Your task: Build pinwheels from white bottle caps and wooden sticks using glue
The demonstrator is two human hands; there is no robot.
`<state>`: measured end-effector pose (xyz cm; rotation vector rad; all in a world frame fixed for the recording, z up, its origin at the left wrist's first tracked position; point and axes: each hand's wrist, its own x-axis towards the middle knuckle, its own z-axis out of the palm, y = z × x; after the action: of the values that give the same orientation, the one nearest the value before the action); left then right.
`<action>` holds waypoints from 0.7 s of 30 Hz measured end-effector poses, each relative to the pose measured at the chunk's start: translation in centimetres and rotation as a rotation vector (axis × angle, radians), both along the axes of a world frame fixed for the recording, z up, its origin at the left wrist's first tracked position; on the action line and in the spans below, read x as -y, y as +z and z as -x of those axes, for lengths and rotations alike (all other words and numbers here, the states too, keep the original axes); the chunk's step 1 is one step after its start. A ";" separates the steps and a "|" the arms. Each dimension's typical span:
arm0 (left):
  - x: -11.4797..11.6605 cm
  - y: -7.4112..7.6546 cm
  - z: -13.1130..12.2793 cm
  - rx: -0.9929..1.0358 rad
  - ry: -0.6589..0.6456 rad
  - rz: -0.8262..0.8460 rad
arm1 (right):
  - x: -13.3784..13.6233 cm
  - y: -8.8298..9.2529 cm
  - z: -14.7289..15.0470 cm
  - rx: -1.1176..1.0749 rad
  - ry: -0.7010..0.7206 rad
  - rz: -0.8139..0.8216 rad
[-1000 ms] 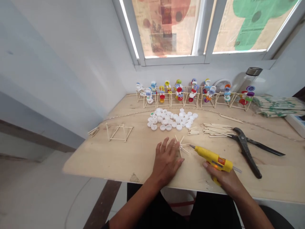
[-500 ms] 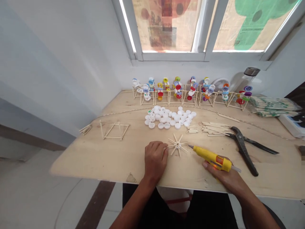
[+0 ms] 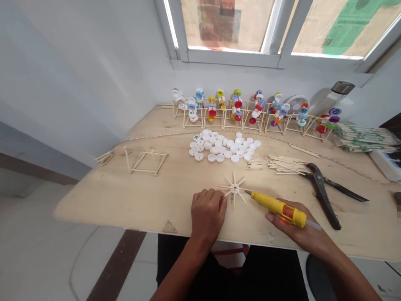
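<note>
A small star of thin wooden sticks [image 3: 234, 189] lies flat on the plywood board, its sticks radiating from a central hub. My left hand [image 3: 208, 215] is curled at its lower left, with fingertips on the stick ends. My right hand [image 3: 294, 221] grips a yellow hot glue gun [image 3: 277, 211], and a pale glue stick juts from its back. The gun's thin metal nozzle [image 3: 247, 192] points at the star, just right of its hub. The nozzle looks very close, though contact cannot be confirmed.
A plywood board [image 3: 94, 205] bears white bottle caps [image 3: 219, 148], loose sticks [image 3: 283, 165], black pliers [image 3: 321, 194] and a stick square frame [image 3: 145, 163]. Stick stands with coloured caps [image 3: 250, 113] line the back, beside a small fan [image 3: 296, 104] and wrapped stick bundles [image 3: 365, 140].
My left hand first slid left off the star, then returned to its lower left edge. The glue gun's nozzle now sits closer to the star's hub. The whole view has tilted slightly.
</note>
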<state>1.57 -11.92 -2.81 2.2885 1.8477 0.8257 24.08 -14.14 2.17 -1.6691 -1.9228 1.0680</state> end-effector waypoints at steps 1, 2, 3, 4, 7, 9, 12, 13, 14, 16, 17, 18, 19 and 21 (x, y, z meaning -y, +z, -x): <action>0.1 0.0 0.1 0.013 0.001 0.011 | -0.1 0.2 0.1 0.006 0.015 0.006; 0.2 0.1 0.2 0.026 0.003 0.020 | -0.2 0.4 0.1 0.008 0.028 0.009; 0.3 0.1 0.2 0.037 0.003 0.025 | -0.3 0.5 0.2 0.010 0.041 0.012; 0.4 0.1 0.2 0.047 0.004 0.027 | -0.4 0.6 0.3 0.013 0.052 0.014; 0.3 -0.1 -0.1 0.069 0.002 0.013 | -0.9 0.8 0.6 0.047 0.071 0.009; 0.3 -0.2 -0.4 0.076 -0.004 -0.004 | -1.2 0.9 0.8 0.093 0.085 -0.003; 0.2 -0.4 -0.5 0.083 -0.007 -0.031 | -1.6 1.1 1.0 0.163 0.115 -0.024; 0.3 -0.4 -0.5 0.088 -0.007 -0.037 | -1.7 1.1 1.1 0.183 0.124 -0.028; 0.3 -0.5 -0.5 0.095 -0.008 -0.040 | -1.8 1.1 1.2 0.199 0.132 -0.031; 0.3 -0.5 -0.4 0.107 -0.014 -0.041 | -1.9 1.1 1.4 0.229 0.146 -0.035; 0.3 -0.6 -0.4 0.112 -0.017 -0.038 | -2.0 1.1 1.5 0.244 0.154 -0.036; 0.3 -0.6 -0.3 0.116 -0.019 -0.034 | -2.1 1.1 1.6 0.258 0.162 -0.039; 0.3 -0.6 -0.3 0.119 -0.021 -0.028 | -2.1 1.1 1.6 0.271 0.170 -0.044; 0.2 -0.6 -0.3 0.130 -0.025 -0.016 | -2.3 1.0 1.7 0.287 0.184 -0.053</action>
<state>1.83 -12.16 -3.36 2.2052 1.7609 0.9644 22.43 -11.87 3.19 -1.7205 -2.3022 0.8691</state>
